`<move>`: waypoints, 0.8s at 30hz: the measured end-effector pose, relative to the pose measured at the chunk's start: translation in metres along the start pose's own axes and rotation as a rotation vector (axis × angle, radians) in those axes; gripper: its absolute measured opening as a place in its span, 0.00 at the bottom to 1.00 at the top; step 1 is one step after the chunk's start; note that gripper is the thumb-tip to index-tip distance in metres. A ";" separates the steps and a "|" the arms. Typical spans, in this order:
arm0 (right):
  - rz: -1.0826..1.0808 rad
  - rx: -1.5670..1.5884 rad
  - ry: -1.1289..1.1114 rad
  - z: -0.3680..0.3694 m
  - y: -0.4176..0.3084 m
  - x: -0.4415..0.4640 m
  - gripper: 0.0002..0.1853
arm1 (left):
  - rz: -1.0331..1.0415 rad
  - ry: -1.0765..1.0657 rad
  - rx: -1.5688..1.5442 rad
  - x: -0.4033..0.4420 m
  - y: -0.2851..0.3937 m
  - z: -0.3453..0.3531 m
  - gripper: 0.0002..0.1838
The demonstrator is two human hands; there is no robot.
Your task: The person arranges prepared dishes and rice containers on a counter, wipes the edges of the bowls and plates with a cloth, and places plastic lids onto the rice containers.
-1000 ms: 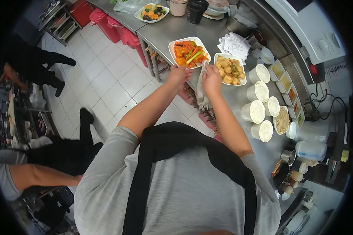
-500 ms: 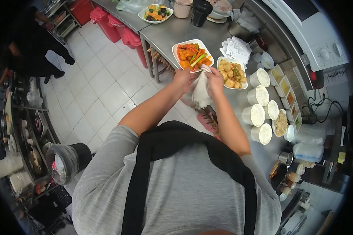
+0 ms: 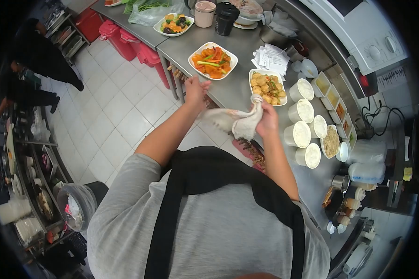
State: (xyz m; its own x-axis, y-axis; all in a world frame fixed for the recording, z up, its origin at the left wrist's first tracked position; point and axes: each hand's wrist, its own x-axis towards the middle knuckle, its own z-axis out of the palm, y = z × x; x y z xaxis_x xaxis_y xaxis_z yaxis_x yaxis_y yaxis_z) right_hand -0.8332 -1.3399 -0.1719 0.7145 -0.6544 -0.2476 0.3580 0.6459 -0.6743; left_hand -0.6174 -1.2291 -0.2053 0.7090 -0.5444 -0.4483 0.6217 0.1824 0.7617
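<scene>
View: head camera, the one feed I have, looking forward and down over my two hands.
Right grip: my right hand [image 3: 267, 120] is closed on a pale cloth [image 3: 245, 125], pinching it near its bunched upper end.
Left grip: my left hand [image 3: 195, 90] is partly open with fingers loosely curled; I see nothing held in it.
Cloth position: it hangs from the right grip and spreads leftward; its blurred far end lies near the left wrist, and I cannot tell whether they touch.
Nearest dish: a white dish of golden pieces [image 3: 251, 85] sits on the steel bench [image 3: 245, 52], just beyond the right grip; I cannot tell if the cloth's top touches its rim.
Dish ahead: a white dish of orange food [image 3: 234, 60] is on the bench, beyond the left hand and apart from it.
Far left of bench: a dish of mixed vegetables [image 3: 159, 25], beside a pink cup [image 3: 204, 15] and a black cup [image 3: 226, 21].
Right side: papers [image 3: 272, 59] lie behind the golden dish; five white tubs [image 3: 288, 136] stand to its right and nearer me.
Floor side: red bins [image 3: 146, 55] stand by the bench; a person in dark clothes [image 3: 44, 56] is well apart from my hands.
</scene>
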 end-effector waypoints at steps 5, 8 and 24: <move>-0.060 -0.011 0.042 0.001 -0.020 -0.032 0.15 | 0.046 -0.005 -0.026 -0.016 -0.010 0.034 0.28; -0.133 -0.214 0.077 -0.007 -0.025 -0.038 0.09 | 0.088 0.012 -0.030 0.009 -0.010 0.027 0.25; -0.904 -1.759 -0.107 0.049 -0.018 0.025 0.17 | -0.202 -0.536 0.691 0.030 0.090 -0.066 0.18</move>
State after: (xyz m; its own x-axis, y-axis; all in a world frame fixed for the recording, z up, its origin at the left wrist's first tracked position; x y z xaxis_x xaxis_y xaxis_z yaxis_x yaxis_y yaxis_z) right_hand -0.7920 -1.3489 -0.1321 0.7482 -0.4456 0.4916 -0.2631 -0.8794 -0.3967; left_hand -0.5185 -1.1747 -0.1808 0.2497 -0.8535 -0.4574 0.2557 -0.3974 0.8813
